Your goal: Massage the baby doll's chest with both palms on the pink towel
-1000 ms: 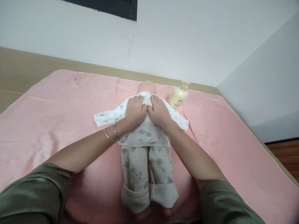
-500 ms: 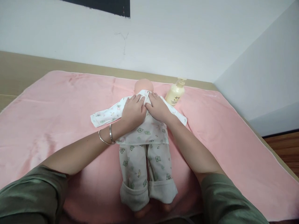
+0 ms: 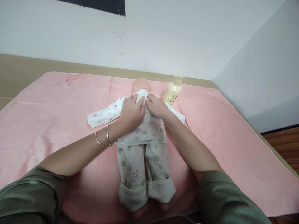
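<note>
A baby doll (image 3: 141,85) lies on the pink blanket with its smooth head away from me and its feet toward me. It wears a white printed shirt (image 3: 149,130) and matching trousers (image 3: 155,158) with turned-up cuffs. My left hand (image 3: 132,111) rests open on the upper left of the shirt, fingers pointing toward the collar. At the collar's right side, my right hand (image 3: 156,106) has its fingers curled and closed on the shirt fabric. Its fingertips are partly hidden. Both sleeves stretch out sideways, the right one partly covered by my arm.
Close behind the right sleeve, a pale yellow pump bottle (image 3: 173,91) stands on the pink blanket (image 3: 224,149). A wooden board edge (image 3: 25,67) runs along the white wall (image 3: 163,40) at the back. Another wall rises at the right, with brown wood (image 3: 286,143) below it.
My right hand's fingers have curled in at the collar; before, they lay stretched out on the shirt. My left hand stays on the shirt. The whole view has shifted slightly.
</note>
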A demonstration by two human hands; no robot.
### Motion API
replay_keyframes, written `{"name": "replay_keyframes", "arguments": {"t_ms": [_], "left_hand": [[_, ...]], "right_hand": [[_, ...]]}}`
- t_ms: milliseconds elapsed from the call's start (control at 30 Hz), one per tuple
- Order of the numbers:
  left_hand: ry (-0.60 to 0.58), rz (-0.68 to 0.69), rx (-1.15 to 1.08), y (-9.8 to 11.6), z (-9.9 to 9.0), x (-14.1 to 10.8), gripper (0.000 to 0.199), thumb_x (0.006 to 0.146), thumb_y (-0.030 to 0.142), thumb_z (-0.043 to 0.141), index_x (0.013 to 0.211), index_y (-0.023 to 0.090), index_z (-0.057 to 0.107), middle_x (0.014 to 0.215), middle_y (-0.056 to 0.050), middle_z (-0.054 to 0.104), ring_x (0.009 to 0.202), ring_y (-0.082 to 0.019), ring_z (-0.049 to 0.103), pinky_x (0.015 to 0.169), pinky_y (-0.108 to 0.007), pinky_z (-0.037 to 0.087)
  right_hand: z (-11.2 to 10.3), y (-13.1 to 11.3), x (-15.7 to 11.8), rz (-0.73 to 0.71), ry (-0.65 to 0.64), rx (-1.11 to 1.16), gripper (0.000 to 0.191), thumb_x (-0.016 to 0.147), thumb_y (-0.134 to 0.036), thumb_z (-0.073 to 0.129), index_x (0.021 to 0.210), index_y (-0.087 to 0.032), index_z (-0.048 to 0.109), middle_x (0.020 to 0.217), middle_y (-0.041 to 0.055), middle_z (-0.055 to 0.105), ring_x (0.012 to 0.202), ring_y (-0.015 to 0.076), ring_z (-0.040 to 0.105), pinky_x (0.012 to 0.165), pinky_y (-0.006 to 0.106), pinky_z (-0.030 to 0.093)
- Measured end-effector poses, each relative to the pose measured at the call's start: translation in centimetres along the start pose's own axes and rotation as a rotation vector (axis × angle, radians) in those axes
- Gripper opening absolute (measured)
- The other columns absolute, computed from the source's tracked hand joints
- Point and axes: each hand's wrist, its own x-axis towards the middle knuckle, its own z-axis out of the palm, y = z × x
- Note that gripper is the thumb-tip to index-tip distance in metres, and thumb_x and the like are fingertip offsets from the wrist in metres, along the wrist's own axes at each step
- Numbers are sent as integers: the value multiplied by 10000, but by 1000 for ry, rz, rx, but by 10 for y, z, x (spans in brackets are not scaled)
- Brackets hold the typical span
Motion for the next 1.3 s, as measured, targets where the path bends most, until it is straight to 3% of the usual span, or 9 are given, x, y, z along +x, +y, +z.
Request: {"name": "replay_keyframes", "arguments": {"t_ms": [100, 233, 467, 567, 700, 833, 1067, 1200, 1300], "left_hand": [[33, 48, -14, 3, 4, -6, 463, 978, 244, 364, 1373, 154, 589, 1452, -201, 565, 1385, -384, 477, 1133, -569, 389], [22, -43, -66, -7, 8, 4, 439, 960, 264, 399, 1347, 177, 587, 1416, -177, 602, 1343, -373, 510, 1124, -559, 398], [4, -140, -105, -19, 6, 19, 357, 974, 303, 368, 1201, 177, 614, 1254, -167, 678, 1225, -343, 583, 1079, -511, 434], [25, -106, -36, -11, 5, 12, 347, 974, 270, 364, 1185, 168, 620, 1236, -175, 674, 1215, -354, 578, 1056, -519, 437], [43, 20, 57, 3, 1, -3, 331, 977, 243, 374, 1149, 130, 633, 1244, -213, 651, 1237, -379, 563, 1034, -519, 443], [35, 64, 42, 8, -3, -7, 311, 962, 216, 389, 1118, 110, 636, 1245, -230, 637, 1252, -381, 554, 1044, -514, 445], [30, -183, -109, -14, 9, 18, 333, 980, 261, 329, 1137, 166, 607, 1223, -171, 684, 1212, -345, 583, 1075, -520, 446], [71, -188, -124, -16, 15, 18, 348, 963, 254, 337, 1156, 167, 613, 1251, -168, 685, 1228, -339, 587, 1090, -510, 441], [79, -194, -148, -14, 15, 15, 370, 957, 256, 346, 1187, 162, 621, 1277, -167, 681, 1251, -333, 582, 1109, -504, 435]], "right_hand": [[4, 8, 9, -12, 38, -27, 474, 1008, -268, 294, 1355, -71, 549, 1478, 197, 571, 1383, 319, 507, 1181, 472, 396], [10, -2, -2, -44, 87, -196, 466, 1023, -238, 280, 1320, -22, 567, 1377, 239, 632, 1294, 350, 560, 1136, 504, 421], [12, -22, -25, -52, 104, -283, 401, 1031, -258, 331, 1211, -83, 643, 1348, 224, 645, 1338, 348, 543, 1153, 479, 415], [6, -15, -16, -9, 59, -184, 418, 1029, -291, 326, 1239, -96, 631, 1323, 206, 667, 1274, 338, 591, 1087, 471, 477], [2, -2, 0, 8, 27, -141, 524, 1030, -331, 309, 1386, -18, 534, 1497, 245, 553, 1402, 344, 505, 1166, 477, 412], [2, 4, 5, -25, 5, -152, 555, 1034, -324, 281, 1414, 11, 508, 1519, 259, 530, 1430, 351, 482, 1179, 488, 394], [4, -15, -15, -42, 39, -311, 610, 1057, -352, 302, 1475, 72, 436, 1536, 302, 493, 1464, 390, 442, 1189, 510, 383], [12, -28, -27, -55, 130, -392, 566, 1045, -293, 320, 1444, 77, 477, 1458, 313, 568, 1423, 393, 493, 1189, 508, 386], [15, -25, -22, -23, 123, -324, 563, 1046, -305, 329, 1461, 46, 478, 1481, 288, 558, 1449, 370, 473, 1207, 487, 377]]}}
